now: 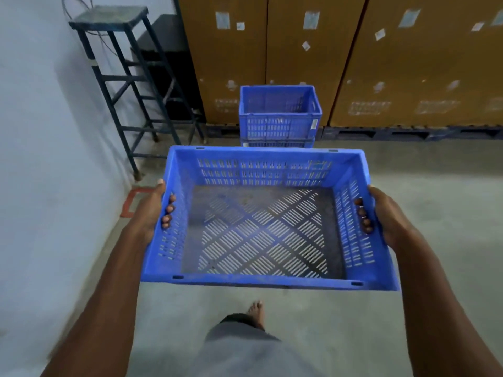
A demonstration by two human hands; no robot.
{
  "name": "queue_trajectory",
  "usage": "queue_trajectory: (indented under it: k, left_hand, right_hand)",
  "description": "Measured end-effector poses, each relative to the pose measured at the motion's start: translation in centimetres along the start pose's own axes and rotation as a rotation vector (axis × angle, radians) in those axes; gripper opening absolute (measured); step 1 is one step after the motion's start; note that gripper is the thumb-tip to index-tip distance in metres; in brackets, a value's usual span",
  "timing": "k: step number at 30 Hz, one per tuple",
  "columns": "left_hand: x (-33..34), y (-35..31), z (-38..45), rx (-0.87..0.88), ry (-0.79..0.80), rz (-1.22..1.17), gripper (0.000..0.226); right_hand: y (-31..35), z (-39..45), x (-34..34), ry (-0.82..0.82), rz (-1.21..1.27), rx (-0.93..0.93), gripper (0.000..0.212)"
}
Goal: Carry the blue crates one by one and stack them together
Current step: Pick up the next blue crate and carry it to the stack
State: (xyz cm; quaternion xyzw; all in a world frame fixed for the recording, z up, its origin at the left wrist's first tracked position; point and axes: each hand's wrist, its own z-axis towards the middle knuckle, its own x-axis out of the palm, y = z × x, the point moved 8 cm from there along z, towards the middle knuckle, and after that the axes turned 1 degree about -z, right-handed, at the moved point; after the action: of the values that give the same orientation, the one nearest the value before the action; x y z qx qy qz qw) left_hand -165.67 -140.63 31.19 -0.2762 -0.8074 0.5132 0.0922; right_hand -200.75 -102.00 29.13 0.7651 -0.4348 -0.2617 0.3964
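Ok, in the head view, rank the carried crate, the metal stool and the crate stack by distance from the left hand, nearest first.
1. Carried crate: held by the left hand at its side wall.
2. Metal stool: ahead on the left, by the wall.
3. Crate stack: ahead, against the cardboard boxes.

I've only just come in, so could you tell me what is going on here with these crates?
A person is carrying an empty blue crate with both hands, the left hand and right hand each gripping a side handle. Ahead, a stack of blue crates stands on the floor against tall cardboard boxes, with a metal stool to its left. The carried crate is not yet on the stack.
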Motion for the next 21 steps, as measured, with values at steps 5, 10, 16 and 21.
queue_trajectory:
  k: [5,10,16,21]
  left_hand:
    - [7.3,-8.1,11.6,0.000,0.053,0.040,0.055]
    - [14.6,-14.8,21.6,0.002,0.086,0.066,0.058]
    - [21.9,-20.3,32.6,0.002,0.037,0.047,0.058]
    - [26.0,-24.7,40.2,-0.022,-0.008,0.028,0.059]
  right_hand:
    - [7.8,10.1,-1.0,-0.057,0.012,-0.006,0.047]
    - [14.1,20.3,-2.5,-0.077,0.037,0.010,0.050]
    - [22.2,34.6,-2.3,-0.020,-0.019,0.017,0.053]
    - [30.7,45.2,-1.5,0.006,-0.081,0.009,0.054]
